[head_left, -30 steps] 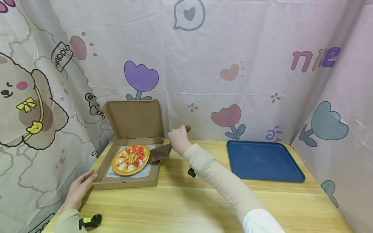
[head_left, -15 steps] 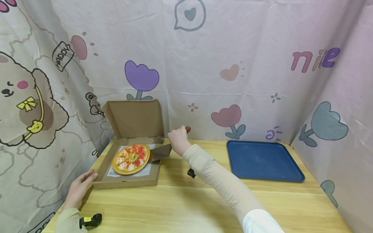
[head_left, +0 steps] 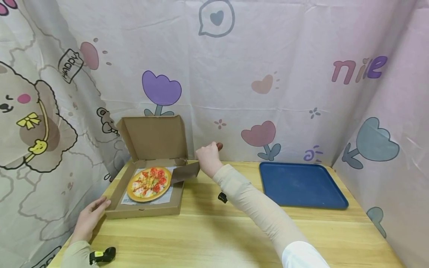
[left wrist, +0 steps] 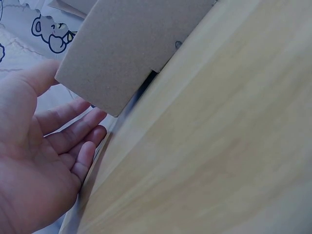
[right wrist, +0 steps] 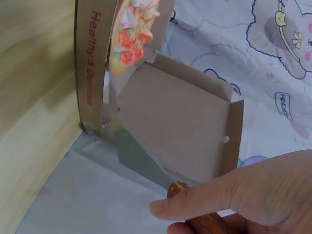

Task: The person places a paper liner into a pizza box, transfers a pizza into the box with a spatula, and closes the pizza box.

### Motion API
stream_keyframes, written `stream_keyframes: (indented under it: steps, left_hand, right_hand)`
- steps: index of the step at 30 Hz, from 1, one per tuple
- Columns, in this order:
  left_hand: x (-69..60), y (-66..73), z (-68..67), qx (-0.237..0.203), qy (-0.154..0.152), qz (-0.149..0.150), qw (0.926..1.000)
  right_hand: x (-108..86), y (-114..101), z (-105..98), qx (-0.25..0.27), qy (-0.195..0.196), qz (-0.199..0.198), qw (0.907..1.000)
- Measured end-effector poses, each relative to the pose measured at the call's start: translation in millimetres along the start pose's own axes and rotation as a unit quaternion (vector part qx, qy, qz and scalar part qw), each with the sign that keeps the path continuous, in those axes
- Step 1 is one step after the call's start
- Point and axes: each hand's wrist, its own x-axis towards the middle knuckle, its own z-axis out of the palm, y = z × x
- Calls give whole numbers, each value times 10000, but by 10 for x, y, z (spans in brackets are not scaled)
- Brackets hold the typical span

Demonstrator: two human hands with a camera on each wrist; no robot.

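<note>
A round pizza (head_left: pixel 149 184) with red and white toppings lies on printed paper in the open cardboard pizza box (head_left: pixel 144 212), at the left in the head view. My right hand (head_left: pixel 209 159) grips the wooden handle (right wrist: pixel 209 223) of a pizza peel. Its flat metal blade (head_left: pixel 185 172) reaches over the box's right wall, with its tip close to the pizza's right edge; whether they touch I cannot tell. My left hand (head_left: pixel 89 219) rests at the box's front left corner, fingers (left wrist: pixel 73 134) loosely bent and thumb beside the cardboard wall.
A blue tray (head_left: pixel 303 185) lies on the right of the wooden table (head_left: pixel 214 238). The box lid (head_left: pixel 153 137) stands up at the back, near a printed curtain (head_left: pixel 214 74) that hangs behind and at both sides.
My right hand has drawn the peel slightly to the right, away from the pizza. The pizza's raised right side has sunk lower in the box. My left hand stays at the corner.
</note>
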Motion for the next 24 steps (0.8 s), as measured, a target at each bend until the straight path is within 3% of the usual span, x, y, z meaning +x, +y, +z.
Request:
stream_keyframes:
  steps: [6,13,24]
  left_hand:
    - [-9,7,-24,93,-113,51,9999]
    - [-9,22,-17,35,-154,-16,9999]
    - [14,9,-21,-81,-185,-103,9997]
  right_hand:
    - [-58,64,50,184,-96,32,9998]
    - [-128,130,260,462,-225,76,9987]
    - [-273,275,601,1356,71,325,9902]
